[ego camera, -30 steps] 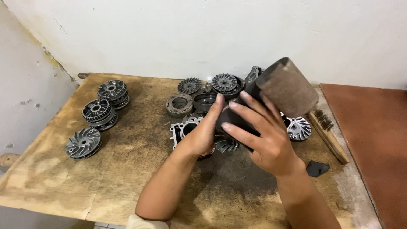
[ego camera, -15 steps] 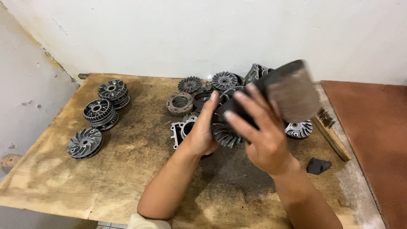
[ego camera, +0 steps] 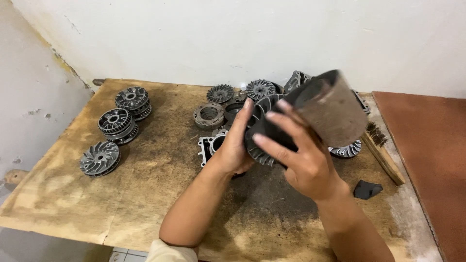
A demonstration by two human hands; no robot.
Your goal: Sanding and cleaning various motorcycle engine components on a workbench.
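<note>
Over the middle of a worn wooden table (ego camera: 145, 194), my left hand (ego camera: 236, 143) grips a dark finned metal disc (ego camera: 262, 131) by its left edge, held up on edge. My right hand (ego camera: 303, 160) holds a rolled strip of grey-brown abrasive paper (ego camera: 332, 109), its fingers pressing the dark end of the roll against the disc's face. Both hands are raised a little above the table.
Two stacks of finned discs (ego camera: 132, 101) (ego camera: 116, 125) and a single one (ego camera: 99, 158) stand at the table's left. A heap of metal parts (ego camera: 221, 109) lies behind the hands. A wire brush (ego camera: 383, 150) and a dark scrap (ego camera: 366, 189) lie at the right, beside a red-brown surface (ego camera: 432, 160).
The finned disc has come up from the table into view between both hands. The roll of abrasive paper has shifted slightly right and tilted against it.
</note>
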